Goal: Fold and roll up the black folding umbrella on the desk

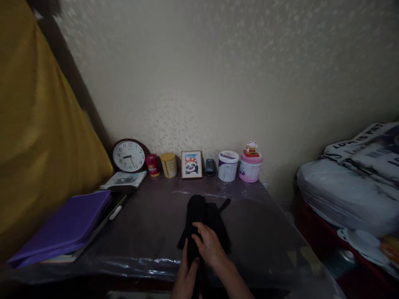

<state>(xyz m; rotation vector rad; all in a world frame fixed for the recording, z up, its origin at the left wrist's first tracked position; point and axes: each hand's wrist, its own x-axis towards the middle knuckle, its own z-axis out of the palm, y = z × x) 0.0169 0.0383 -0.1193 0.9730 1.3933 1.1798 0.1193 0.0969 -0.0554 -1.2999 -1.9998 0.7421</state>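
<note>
A black cloth [202,216], partly rolled or folded, lies in the middle of the dark table [149,224] under a clear plastic cover. My right hand [209,245] rests on top of its near end with fingers curled onto the fabric. My left hand [186,276] presses against the cloth's near edge from below, fingers pointing up and lying along the fabric. Both hands touch the cloth; a narrow strap [224,204] sticks out at its far right.
Along the wall stand a clock [129,155], red tin [152,165], yellow tin [168,164], framed panda picture [191,164], white tub [228,165] and pink tub [251,165]. A purple folder [67,224] lies left. Yellow curtain [37,124] left; bagged bedding [346,195] right.
</note>
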